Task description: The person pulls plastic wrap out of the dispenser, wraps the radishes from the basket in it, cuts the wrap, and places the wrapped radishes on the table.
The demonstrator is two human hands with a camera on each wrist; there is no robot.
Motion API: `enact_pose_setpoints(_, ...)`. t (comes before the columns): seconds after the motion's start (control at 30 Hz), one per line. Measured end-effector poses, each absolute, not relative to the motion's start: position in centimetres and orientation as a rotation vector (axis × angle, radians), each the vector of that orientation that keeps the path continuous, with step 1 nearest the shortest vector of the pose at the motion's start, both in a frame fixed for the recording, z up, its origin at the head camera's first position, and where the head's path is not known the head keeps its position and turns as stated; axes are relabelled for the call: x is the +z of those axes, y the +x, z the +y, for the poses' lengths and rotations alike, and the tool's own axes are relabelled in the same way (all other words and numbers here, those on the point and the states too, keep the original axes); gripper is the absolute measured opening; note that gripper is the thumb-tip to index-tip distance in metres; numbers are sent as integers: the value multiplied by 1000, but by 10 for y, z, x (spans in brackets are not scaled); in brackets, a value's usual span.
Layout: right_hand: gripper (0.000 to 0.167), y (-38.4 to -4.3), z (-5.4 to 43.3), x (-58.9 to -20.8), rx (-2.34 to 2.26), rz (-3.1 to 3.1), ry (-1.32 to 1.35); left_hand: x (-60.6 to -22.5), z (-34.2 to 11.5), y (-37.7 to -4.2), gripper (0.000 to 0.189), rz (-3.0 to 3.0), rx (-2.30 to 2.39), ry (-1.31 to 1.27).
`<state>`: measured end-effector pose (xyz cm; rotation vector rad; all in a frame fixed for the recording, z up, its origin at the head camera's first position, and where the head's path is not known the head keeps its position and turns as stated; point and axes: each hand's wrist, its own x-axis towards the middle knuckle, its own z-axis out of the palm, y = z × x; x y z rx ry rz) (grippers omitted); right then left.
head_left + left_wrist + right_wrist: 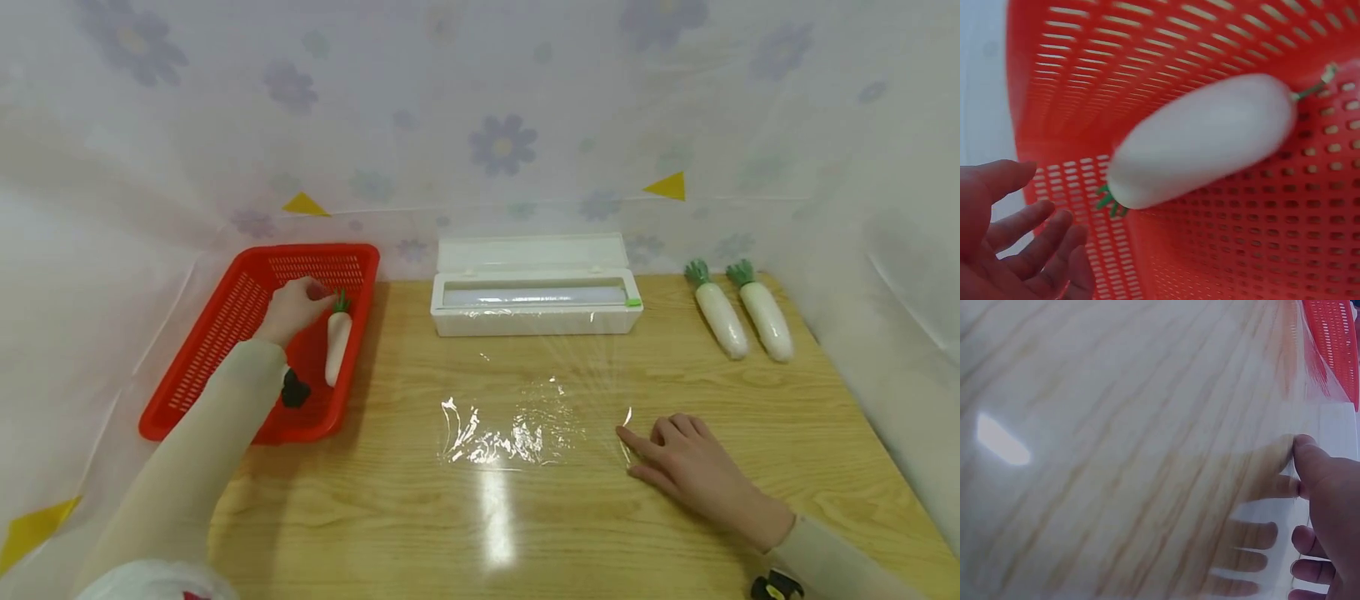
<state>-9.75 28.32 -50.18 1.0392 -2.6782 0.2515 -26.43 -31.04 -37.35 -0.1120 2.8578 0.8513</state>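
Inside the red basket lies a white radish with a green top. My left hand reaches into the basket beside that top. In the left wrist view the fingers of the left hand are spread and loosely bent, with a gap between them and the radish. A sheet of clear cling film lies on the table, running out from a white dispenser. At the sheet's right edge, my right hand touches it with thumb and index finger, which stand apart.
Two white radishes with a shiny wrapped look, one beside the other, lie at the table's back right. The dispenser's lid stands raised, with a green slider at its right end. Flower-patterned sheeting hangs behind the table.
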Motion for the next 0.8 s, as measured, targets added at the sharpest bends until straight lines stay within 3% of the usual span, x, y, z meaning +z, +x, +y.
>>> enact_pose_setpoints(0.27,51,-98,285,-506,246,-2675,1034,-393,-321,-267,69,2710,675,-174)
enact_pose_setpoints(0.8,51,-99,286,-508,241,-2681,1022,-403,-320,-261,61,2494,735,-162)
